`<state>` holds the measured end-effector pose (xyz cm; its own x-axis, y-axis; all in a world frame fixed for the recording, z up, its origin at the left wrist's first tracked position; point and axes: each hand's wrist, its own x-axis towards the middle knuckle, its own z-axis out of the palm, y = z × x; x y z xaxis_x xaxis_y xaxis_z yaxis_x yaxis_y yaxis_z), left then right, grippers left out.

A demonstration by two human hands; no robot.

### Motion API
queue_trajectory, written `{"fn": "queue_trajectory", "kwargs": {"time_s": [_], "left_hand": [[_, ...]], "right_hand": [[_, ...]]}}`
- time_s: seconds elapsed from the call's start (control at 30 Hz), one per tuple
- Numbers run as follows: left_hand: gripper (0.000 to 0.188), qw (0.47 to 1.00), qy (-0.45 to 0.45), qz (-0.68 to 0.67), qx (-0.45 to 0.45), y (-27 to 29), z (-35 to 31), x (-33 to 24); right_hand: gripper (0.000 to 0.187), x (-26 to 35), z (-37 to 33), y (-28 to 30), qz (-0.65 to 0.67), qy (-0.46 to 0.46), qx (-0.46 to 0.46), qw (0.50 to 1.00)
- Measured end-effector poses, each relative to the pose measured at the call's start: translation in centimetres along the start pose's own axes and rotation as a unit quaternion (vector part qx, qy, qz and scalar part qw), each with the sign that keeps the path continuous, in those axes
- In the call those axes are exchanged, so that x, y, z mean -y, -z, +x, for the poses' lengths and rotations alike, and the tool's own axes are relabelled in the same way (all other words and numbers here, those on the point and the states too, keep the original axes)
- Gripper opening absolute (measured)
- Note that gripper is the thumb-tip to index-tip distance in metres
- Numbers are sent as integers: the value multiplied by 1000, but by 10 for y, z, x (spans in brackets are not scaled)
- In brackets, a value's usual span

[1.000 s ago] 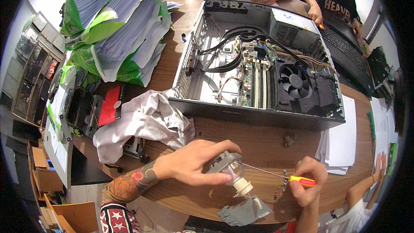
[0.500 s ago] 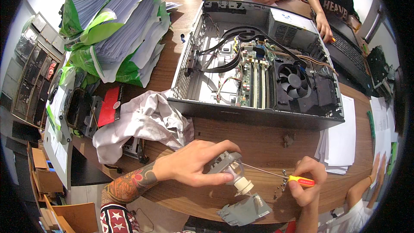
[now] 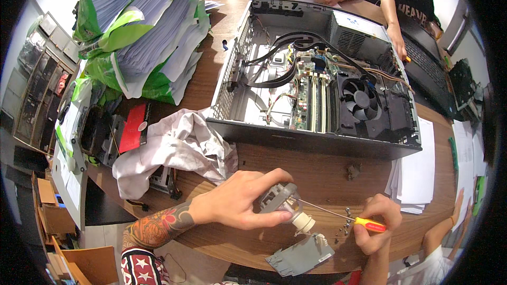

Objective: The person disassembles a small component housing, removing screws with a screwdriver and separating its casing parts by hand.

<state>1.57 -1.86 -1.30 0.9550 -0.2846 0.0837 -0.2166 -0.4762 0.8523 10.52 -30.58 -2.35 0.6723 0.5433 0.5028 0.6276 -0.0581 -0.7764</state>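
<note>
My left hand (image 3: 240,200) grips a small grey motor-like part (image 3: 280,199) with a cream plastic end (image 3: 303,222), held just above the wooden table (image 3: 317,166). My right hand (image 3: 377,224) holds a thin screwdriver with a red and yellow handle (image 3: 369,225); its shaft points left and its tip meets the grey part. A grey flat bracket piece (image 3: 300,255) lies at the table's near edge under both hands. Several small screws (image 3: 343,228) lie beside the screwdriver handle.
An open desktop computer case (image 3: 317,74) with fan, cables and board fills the table's middle. A crumpled white cloth (image 3: 169,148) lies left of it, paper stacks in green wrap (image 3: 142,37) behind. White sheets (image 3: 422,174) sit right. Other people's hands rest at the far edge.
</note>
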Motion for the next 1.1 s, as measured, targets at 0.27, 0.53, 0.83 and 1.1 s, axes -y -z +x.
{"fn": "queue_trajectory", "kwargs": {"time_s": [0.27,0.53,0.83,1.1], "left_hand": [[53,1000,-13,1,-26,-4,0,3],[53,999,-7,5,-47,-5,0,-1],[52,998,-14,17,-61,-5,0,-2],[52,998,-6,26,-63,-7,0,-3]], "right_hand": [[19,-2,-2,1,-15,23,-3,1000],[20,-4,0,0,-5,53,1,999],[20,-5,-2,1,-17,57,-9,998],[20,-1,-1,0,-29,56,-8,998]]}}
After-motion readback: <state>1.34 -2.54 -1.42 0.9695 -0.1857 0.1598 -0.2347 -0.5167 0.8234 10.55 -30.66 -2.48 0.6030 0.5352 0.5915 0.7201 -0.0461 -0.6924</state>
